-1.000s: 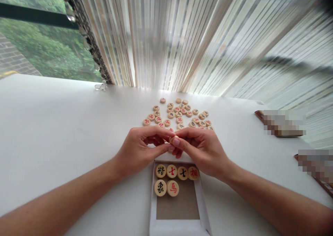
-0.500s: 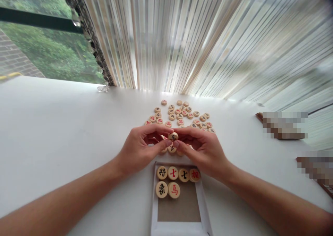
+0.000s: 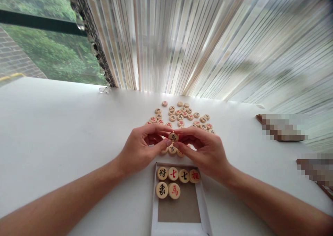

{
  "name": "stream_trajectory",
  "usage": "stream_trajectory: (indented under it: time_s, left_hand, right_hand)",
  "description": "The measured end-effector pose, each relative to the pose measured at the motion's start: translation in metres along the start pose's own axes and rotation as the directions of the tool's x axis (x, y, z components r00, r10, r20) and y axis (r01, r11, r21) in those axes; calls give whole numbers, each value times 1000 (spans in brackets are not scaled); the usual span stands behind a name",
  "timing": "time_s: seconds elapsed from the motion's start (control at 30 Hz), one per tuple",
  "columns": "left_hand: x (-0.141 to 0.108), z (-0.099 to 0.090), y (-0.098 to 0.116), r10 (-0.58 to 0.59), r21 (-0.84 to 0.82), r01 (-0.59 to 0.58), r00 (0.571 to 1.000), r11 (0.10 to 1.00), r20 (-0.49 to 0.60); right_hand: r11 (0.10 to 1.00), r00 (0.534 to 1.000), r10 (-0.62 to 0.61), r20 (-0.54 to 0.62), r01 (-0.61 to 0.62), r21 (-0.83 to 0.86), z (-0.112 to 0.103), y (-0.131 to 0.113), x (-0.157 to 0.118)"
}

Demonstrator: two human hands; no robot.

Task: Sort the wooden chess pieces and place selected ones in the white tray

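Note:
A round wooden Chinese chess piece (image 3: 173,137) with a black character is pinched between the fingertips of both hands. My left hand (image 3: 144,144) grips it from the left, and my right hand (image 3: 201,145) from the right. Below it, nearer to me, lies a shallow white box (image 3: 179,228) with a brown bottom. Inside the box, a back row of pieces holds a black-marked piece (image 3: 162,173) at its left end and a red-marked piece (image 3: 194,176) at its right. In front of that row sit another black-marked piece (image 3: 162,190) and a red-marked piece (image 3: 174,191).
Several loose chess pieces (image 3: 180,117) lie scattered on the white table (image 3: 85,132) beyond my hands, some partly hidden by them. A small clear ornament (image 3: 104,89) stands by the curtain (image 3: 158,38). Two blurred-out brown objects (image 3: 286,136) are at the right.
The held piece has tilted so its black character faces me more fully. Both hands keep their grip in nearly the same place. The view has shifted slightly.

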State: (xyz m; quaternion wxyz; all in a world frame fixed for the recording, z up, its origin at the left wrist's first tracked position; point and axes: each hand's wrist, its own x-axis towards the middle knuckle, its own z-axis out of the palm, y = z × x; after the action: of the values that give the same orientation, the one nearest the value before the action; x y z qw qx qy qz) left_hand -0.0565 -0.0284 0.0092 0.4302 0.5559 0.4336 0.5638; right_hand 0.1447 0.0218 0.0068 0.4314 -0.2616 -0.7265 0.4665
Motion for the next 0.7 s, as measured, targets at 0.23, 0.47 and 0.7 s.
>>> stream_trajectory:
  time_s: [0.23,0.47,0.7]
  left_hand:
    - [0,-2,0,-21,-42,22,999,999,38]
    - [0,-2,1,-28,-69,33,998,997,61]
    - [0,-2,3,-34,-83,39,998,996,57]
  right_hand:
    - [981,991,132,5,-131,142,0,-3,5]
    - [959,976,216,22,-216,185,1,-8,8]
    - [965,977,202,67,-210,158,2,-16,10]
